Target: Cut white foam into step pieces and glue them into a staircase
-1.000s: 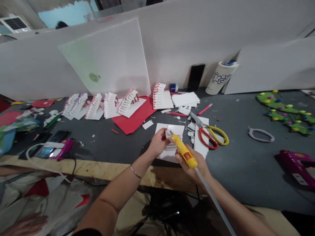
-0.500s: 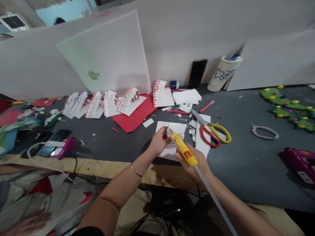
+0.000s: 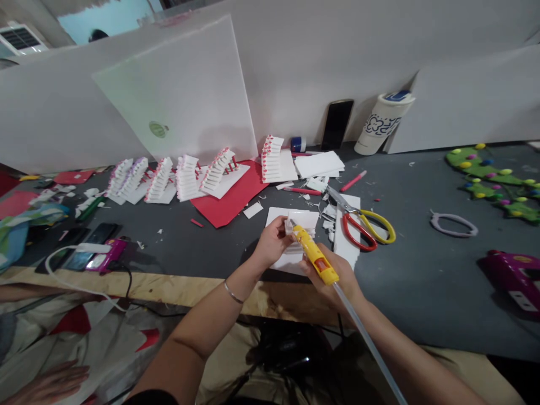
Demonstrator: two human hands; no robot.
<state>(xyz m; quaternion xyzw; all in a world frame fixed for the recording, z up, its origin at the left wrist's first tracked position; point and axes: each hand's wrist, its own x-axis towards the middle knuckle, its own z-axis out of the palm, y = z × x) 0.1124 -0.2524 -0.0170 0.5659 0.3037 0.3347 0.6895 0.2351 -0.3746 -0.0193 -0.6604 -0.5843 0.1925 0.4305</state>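
My right hand point(image 3: 331, 270) is wrapped round a yellow glue gun point(image 3: 312, 253) with a long clear glue stick trailing from its back end. The gun's nozzle points up and left, at a small white piece point(image 3: 288, 226) that my left hand point(image 3: 272, 243) pinches. Under both hands lies white board point(image 3: 276, 216) near the table's front edge. Just right of it are white scraps point(image 3: 329, 212) and scissors point(image 3: 363, 229) with one red and one yellow handle, resting partly on a white sheet point(image 3: 346, 253).
Small white stair-like models point(image 3: 158, 183) line the back left, by a red sheet point(image 3: 215, 211). A phone point(image 3: 337, 124) and a cup point(image 3: 382, 124) stand at the back. Purple power strips point(image 3: 512, 281) lie right and left. Another person's hand point(image 3: 54, 382) shows at lower left.
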